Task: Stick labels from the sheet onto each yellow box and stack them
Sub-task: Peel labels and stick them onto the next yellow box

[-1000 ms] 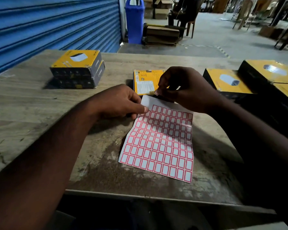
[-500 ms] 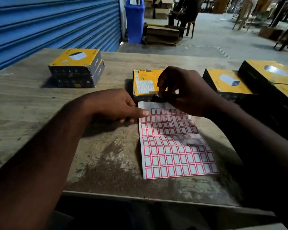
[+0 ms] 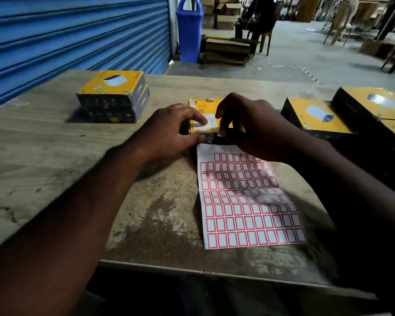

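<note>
On scuffed wooden table (image 3: 43, 156), flat yellow box (image 3: 203, 104) in left hand (image 3: 169, 131)

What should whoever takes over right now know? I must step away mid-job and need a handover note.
Left hand grips the middle box at its near left corner.
Right hand pinches what looks like a label at that box's near edge.
Label sheet lies flat on the table, just in front of the box.
Done: stack of two boxes at far left; their labels cannot be seen.
Left: press this label on, stack the box, then do the boxes at right.
</note>
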{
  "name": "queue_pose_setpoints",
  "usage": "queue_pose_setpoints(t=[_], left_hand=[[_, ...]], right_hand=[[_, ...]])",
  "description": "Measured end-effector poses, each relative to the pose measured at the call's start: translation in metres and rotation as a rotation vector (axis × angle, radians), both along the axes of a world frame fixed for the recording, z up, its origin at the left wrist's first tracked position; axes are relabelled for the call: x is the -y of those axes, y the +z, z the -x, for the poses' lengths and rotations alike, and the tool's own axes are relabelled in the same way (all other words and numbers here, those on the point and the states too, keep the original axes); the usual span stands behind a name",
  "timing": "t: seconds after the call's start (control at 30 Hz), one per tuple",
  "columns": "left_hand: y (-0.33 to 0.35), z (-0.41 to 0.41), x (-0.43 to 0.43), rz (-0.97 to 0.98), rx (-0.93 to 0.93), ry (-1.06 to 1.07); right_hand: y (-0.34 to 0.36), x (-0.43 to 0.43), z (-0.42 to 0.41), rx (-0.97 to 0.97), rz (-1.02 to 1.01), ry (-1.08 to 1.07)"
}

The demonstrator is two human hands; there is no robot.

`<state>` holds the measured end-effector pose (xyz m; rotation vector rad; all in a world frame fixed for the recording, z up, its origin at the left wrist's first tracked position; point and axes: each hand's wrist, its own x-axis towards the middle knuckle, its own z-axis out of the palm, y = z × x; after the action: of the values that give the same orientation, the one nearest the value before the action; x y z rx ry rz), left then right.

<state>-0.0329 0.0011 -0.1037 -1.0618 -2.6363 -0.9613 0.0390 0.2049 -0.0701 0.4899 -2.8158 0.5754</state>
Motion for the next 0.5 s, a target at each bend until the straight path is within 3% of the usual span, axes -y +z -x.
queue_pose_setpoints(t=[0.5], left_hand=[[0.0007, 0.0016, -0.0018, -0.058, 0.018, 0.014]], right_hand=[[0.0017, 0.0033, 0.0065, 0.007, -0.069, -0.018]])
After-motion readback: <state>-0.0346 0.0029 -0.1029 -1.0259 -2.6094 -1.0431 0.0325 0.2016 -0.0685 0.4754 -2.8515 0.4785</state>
